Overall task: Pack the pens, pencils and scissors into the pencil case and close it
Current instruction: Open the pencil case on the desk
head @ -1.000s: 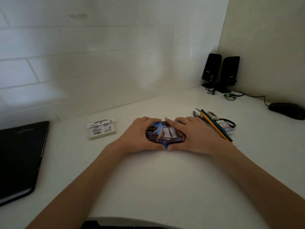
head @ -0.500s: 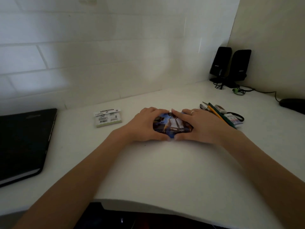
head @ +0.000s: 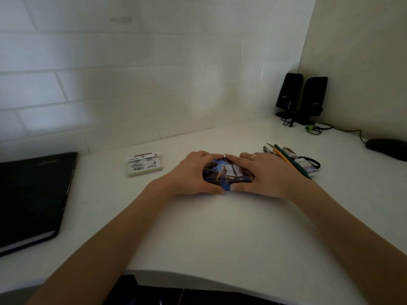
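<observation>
White laminate worktop carries everything here. At its centre lies the flat pencil case with a glossy printed picture of a figure on blue, and you have it framed from both sides: your left hand curls round its 9 o'clock end, your right hand round its 3 o'clock end, fingers over the far edge and thumbs at the near edge. That two-sided hold likely steadies the case so you can open it; whether it is open yet, you cannot tell. Just beyond your right hand, at 2 o'clock, the bundle of yellow and green pencils and dark pens waits within reach, beside a black-looped item that may be the scissors. Nothing looks packed yet.
</observation>
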{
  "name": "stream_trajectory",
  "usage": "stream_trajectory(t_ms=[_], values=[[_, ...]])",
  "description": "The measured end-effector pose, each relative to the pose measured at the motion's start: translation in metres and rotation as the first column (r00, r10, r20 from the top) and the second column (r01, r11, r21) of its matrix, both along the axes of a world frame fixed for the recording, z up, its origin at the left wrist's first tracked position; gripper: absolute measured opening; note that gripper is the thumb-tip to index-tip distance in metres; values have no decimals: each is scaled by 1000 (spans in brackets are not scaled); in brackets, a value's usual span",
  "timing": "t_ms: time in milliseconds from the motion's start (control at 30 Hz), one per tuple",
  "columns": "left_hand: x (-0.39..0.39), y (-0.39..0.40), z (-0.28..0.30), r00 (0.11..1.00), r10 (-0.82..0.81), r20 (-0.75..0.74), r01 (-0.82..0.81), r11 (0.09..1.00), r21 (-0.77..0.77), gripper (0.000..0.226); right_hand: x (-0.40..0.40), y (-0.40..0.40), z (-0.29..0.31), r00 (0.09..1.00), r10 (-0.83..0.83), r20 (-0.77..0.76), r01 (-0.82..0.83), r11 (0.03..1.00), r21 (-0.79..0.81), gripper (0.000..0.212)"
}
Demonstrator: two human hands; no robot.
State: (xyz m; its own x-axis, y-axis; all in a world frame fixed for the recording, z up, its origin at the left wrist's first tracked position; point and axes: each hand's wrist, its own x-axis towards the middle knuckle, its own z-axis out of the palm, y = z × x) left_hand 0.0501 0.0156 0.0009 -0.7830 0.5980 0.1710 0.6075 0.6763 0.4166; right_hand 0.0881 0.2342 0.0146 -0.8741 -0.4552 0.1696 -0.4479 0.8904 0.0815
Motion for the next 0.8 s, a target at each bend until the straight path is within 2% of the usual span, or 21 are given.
stream_trajectory(t_ms=[467,567,667,800], values=[[1,1,2,1000,-4,-3,4,1000,1,90,0,-2,1,1000,-13,15,13,1000,19,100],[1,4,4,1000,11,-8,-11,1000,20,89,0,-1,6,1000,-16,23,16,1000,1,91],[1,4,7,997,33,72,-42,991,124,85,4,-2,10,998,-22,51,26,997,-77,74],[0,-6,17,969,-35,245,-60,926,372,55,12,-2,18,993,-115,-31,110,984,-139,63]])
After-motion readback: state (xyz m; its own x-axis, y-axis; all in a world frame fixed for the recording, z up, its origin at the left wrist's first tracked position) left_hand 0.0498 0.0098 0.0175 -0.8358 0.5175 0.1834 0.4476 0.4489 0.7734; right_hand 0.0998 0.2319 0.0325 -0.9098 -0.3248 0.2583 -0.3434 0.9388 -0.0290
